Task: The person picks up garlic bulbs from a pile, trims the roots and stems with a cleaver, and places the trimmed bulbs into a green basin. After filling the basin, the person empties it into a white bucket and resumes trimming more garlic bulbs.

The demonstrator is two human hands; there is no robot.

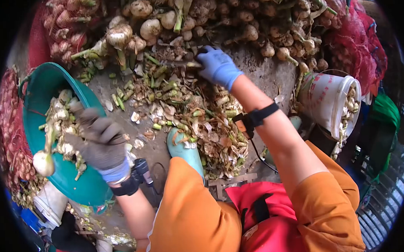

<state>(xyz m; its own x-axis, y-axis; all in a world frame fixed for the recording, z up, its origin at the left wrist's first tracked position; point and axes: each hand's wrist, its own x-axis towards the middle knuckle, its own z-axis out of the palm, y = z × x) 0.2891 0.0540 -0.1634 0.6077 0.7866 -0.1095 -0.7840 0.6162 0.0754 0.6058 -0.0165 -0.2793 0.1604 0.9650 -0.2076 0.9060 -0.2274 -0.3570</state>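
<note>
My left hand, in a grey-brown glove, is blurred over the right side of a green tub. Its thumb and fingers look spread apart. A white garlic bulb with a stem shows at the tub's left side, away from the fingers; more garlic lies inside. My right hand, in a blue glove, is closed at the far edge of the trimmings, below the big garlic heap. A thin, brownish, stick-like piece sticks out leftward from it; I cannot tell what it is.
Cut stems and dry skins cover the floor between my legs. At right, a white bucket lies tilted with scraps in it, beside a red mesh sack. More mesh sacks of garlic line the left.
</note>
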